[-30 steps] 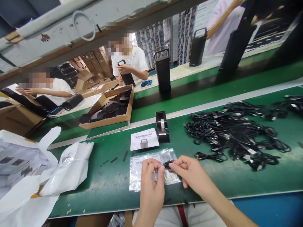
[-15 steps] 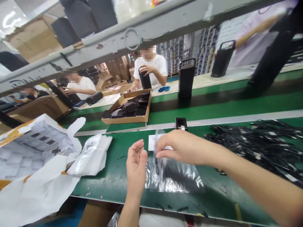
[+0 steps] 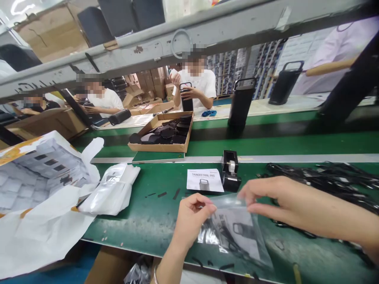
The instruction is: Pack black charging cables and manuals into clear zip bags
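A clear plastic bag is held above the green bench by its upper edge. Inside it show a printed manual and a dark cable. My left hand pinches the bag's left top corner between thumb and fingers. At the right end of the same edge, my right hand pinches the plastic with thumb and fingertips. Just beyond the bag lies a stack of manuals printed "Thunder Trail Pro". Beside that stack stands a black tape dispenser.
Black cables are heaped at the right. Clear bags lie stacked at left beside an open printed carton. A cardboard tray of dark parts sits farther back. Black speakers stand on the line; co-workers sit opposite.
My right hand has moved right from over the manuals to the bag's edge. My left hand now grips the bag, which is lifted and holds a manual and cable.
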`<action>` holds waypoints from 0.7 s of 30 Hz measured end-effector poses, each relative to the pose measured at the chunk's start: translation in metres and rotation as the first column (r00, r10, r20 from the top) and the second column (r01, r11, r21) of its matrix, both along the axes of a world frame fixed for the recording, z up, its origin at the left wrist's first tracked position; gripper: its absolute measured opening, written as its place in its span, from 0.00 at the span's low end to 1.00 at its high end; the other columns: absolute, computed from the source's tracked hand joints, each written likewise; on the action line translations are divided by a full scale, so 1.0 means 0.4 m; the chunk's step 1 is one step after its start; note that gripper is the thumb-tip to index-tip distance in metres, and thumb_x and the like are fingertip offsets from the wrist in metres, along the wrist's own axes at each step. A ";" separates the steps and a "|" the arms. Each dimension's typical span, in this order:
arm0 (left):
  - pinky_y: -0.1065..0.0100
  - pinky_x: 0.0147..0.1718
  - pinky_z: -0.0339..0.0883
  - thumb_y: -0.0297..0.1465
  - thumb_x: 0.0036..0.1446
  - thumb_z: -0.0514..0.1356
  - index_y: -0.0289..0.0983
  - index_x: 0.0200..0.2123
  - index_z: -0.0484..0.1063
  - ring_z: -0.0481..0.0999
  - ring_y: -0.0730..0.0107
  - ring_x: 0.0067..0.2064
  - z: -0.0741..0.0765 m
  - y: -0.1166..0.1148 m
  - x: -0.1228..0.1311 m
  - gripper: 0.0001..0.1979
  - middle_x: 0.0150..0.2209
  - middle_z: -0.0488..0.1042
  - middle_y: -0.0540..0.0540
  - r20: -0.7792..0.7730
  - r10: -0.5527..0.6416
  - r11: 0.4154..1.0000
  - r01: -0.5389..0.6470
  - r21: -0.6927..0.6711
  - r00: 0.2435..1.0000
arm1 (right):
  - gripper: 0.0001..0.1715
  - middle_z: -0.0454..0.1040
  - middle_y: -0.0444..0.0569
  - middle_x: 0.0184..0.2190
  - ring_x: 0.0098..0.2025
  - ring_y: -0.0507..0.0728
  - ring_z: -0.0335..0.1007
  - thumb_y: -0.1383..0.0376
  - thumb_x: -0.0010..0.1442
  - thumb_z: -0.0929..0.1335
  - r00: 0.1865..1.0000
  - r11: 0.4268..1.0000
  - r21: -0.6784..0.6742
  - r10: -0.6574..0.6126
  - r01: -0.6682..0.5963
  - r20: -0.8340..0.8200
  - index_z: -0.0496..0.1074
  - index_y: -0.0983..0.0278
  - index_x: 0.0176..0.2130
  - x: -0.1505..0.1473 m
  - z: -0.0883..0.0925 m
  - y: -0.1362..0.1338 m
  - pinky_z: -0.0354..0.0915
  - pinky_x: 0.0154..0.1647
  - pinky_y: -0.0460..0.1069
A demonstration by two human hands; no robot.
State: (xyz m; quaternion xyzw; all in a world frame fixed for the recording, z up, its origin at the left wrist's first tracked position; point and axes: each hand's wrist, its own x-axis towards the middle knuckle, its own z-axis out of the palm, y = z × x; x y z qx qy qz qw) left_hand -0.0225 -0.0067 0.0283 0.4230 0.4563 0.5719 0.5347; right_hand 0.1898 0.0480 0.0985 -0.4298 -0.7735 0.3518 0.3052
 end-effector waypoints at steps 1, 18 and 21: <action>0.75 0.25 0.58 0.31 0.44 0.66 0.35 0.22 0.71 0.64 0.77 0.24 0.001 0.001 0.007 0.07 0.21 0.69 0.53 -0.030 0.029 1.000 -0.029 -0.006 0.999 | 0.12 0.75 0.46 0.28 0.32 0.57 0.72 0.54 0.42 0.73 0.999 0.999 -0.035 -0.029 0.028 -0.024 0.76 0.59 0.25 0.000 -0.018 -0.005 0.66 0.32 0.48; 0.68 0.36 0.65 0.37 0.46 0.66 0.33 0.32 0.74 0.74 0.67 0.34 -0.035 0.026 0.052 0.13 0.32 0.77 0.44 -0.046 -0.025 0.993 0.019 -0.114 0.999 | 0.25 0.77 0.54 0.39 0.43 0.61 0.72 0.49 0.55 0.65 0.856 0.825 -0.563 -0.256 -0.049 -0.449 0.73 0.63 0.44 -0.011 -0.139 -0.020 0.66 0.45 0.55; 0.71 0.32 0.65 0.33 0.45 0.67 0.34 0.27 0.74 0.73 0.71 0.31 -0.026 0.021 0.061 0.09 0.27 0.76 0.48 -0.072 0.070 0.993 -0.076 -0.086 0.995 | 0.30 0.76 0.54 0.41 0.42 0.61 0.72 0.51 0.50 0.70 0.857 0.834 -0.548 -0.239 -0.059 -0.457 0.68 0.61 0.50 -0.009 -0.146 -0.029 0.67 0.44 0.54</action>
